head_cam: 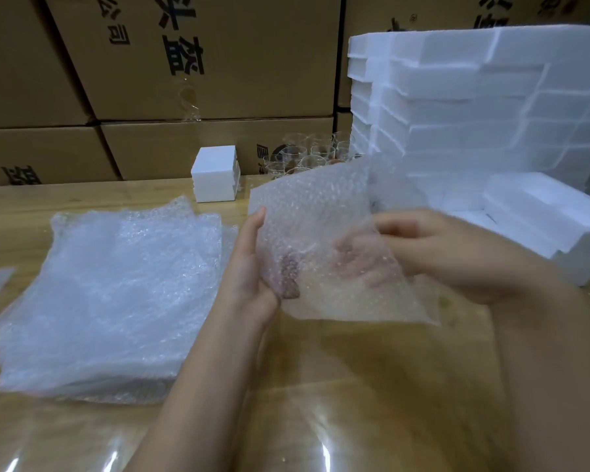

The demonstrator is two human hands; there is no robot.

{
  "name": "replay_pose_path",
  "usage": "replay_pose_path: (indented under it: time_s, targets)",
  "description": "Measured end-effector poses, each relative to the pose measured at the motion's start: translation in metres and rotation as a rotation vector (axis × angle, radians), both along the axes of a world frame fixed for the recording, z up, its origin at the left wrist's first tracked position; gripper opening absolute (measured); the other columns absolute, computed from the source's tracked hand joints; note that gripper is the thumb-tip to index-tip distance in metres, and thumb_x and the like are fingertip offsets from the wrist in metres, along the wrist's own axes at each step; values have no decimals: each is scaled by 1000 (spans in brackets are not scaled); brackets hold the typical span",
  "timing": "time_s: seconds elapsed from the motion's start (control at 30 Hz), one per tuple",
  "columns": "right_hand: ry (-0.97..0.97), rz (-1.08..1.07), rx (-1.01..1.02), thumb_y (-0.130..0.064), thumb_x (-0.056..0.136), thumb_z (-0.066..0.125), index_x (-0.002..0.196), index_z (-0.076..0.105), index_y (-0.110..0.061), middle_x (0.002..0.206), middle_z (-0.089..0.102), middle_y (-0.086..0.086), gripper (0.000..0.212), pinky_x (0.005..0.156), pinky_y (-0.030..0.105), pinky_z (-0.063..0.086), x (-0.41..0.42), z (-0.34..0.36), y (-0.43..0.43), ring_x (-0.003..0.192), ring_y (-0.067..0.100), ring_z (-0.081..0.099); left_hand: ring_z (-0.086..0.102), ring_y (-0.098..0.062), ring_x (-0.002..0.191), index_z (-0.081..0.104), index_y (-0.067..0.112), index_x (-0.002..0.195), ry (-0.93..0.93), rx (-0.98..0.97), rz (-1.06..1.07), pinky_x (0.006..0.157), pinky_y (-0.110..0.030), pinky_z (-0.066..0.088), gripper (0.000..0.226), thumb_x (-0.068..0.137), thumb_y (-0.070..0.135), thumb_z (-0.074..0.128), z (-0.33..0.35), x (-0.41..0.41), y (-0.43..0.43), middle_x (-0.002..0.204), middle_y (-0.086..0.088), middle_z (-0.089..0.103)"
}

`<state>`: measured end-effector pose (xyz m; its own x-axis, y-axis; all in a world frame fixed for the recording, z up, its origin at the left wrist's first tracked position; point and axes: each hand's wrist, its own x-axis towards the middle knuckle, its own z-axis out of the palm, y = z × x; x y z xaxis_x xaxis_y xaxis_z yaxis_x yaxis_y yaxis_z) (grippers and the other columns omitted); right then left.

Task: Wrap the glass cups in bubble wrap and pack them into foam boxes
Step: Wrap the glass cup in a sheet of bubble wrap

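Glass cups [307, 155] stand bare in a cluster at the far edge of the surface [372, 386], beside a small closed foam box [215, 173] that may be an already packed one, though its contents are hidden.

From the head view, both hands hold one bubble wrap sheet [321, 212] above the middle of the surface. The left hand [252, 267] grips its left edge. The right hand [457, 253] closes on the right side, its fingers blurred. Whether a cup sits inside the sheet cannot be told.

A thick bubble wrap pile [109, 294] lies toward the left edge, and empty foam boxes [474, 107] are stacked at the far right corner, so most of the wrapping and packing looks still to be done.
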<state>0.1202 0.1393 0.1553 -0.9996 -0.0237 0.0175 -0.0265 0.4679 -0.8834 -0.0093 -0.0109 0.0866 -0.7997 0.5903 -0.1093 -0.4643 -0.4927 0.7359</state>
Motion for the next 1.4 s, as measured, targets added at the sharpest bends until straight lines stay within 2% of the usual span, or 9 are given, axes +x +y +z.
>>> replay_pose_path:
  time_s: [0.13, 0.23, 0.33, 0.43, 0.67, 1.03, 1.2, 1.3, 1.4]
  targets:
    - [376, -132, -478, -32, 91, 47, 64, 70, -24, 69, 70, -4, 36, 42, 13, 44, 19, 15, 24, 44, 5, 57, 68, -17, 76, 72, 20, 72, -44, -19, -108, 72, -32, 55, 25, 86, 34, 58, -3, -2, 0, 79, 1, 71]
    - [479, -346, -693, -31, 97, 44, 61, 62, -24, 59, 60, -7, 41, 42, 12, 34, 5, 2, 36, 43, 4, 44, 65, -21, 83, 69, 16, 87, 9, -81, -151, 92, -39, 49, 18, 79, 31, 65, -6, -3, 1, 89, -4, 69]
    - [348, -501, -393, -39, 88, 59, 79, 62, -23, 69, 68, -8, 19, 60, 18, 43, -17, -13, 32, 61, 5, 58, 65, -20, 76, 66, 17, 100, 120, -256, -279, 73, -31, 51, 44, 63, 39, 72, -5, -1, -1, 87, -5, 69]
    - [232, -330, -116, -71, 63, 68, 97, 61, -44, 100, 70, -15, 44, 80, 24, 48, -29, -23, 23, 90, 3, 66, 67, -15, 66, 73, 22, 86, 204, -287, -340, 55, -22, 51, 35, 56, 40, 73, 1, 5, -3, 79, -1, 70]
    - [118, -116, 12, -75, 58, 69, 125, 50, -47, 129, 56, -20, 75, 100, 40, 46, -33, -33, 9, 118, 1, 55, 66, -22, 83, 60, 13, 121, 292, -289, -327, 69, -32, 50, 69, 58, 41, 70, 9, 6, -5, 100, -9, 68]
    - [229, -373, 195, -57, 63, 55, 99, 49, -51, 90, 61, -25, 37, 61, 26, 44, -34, -28, -23, 75, -4, 60, 67, -23, 90, 63, 14, 119, 315, -395, -291, 76, -35, 49, 75, 51, 46, 70, 15, 18, -2, 105, -10, 69]
    - [306, -516, 480, -30, 84, 58, 124, 47, -33, 88, 60, -9, 42, 57, 32, 43, -36, -30, -33, 70, 16, 58, 70, -17, 84, 76, 25, 88, 365, -406, -325, 70, -29, 54, 31, 70, 44, 60, 15, 23, 0, 92, -4, 73]
    - [296, -567, 532, -28, 86, 61, 129, 46, -31, 92, 63, -6, 46, 66, 35, 49, -37, -29, -29, 78, 18, 59, 61, -22, 113, 67, 24, 115, 526, -542, -245, 101, -46, 45, 57, 69, 56, 59, 18, 21, -1, 122, -4, 65]
    - [245, -638, 595, -26, 85, 63, 130, 45, -32, 101, 61, -6, 49, 63, 31, 41, -37, -30, -21, 79, 16, 52, 63, -3, 104, 54, 40, 127, 745, -574, -199, 91, -30, 50, 66, 65, 58, 66, 18, 19, -6, 117, 15, 62]
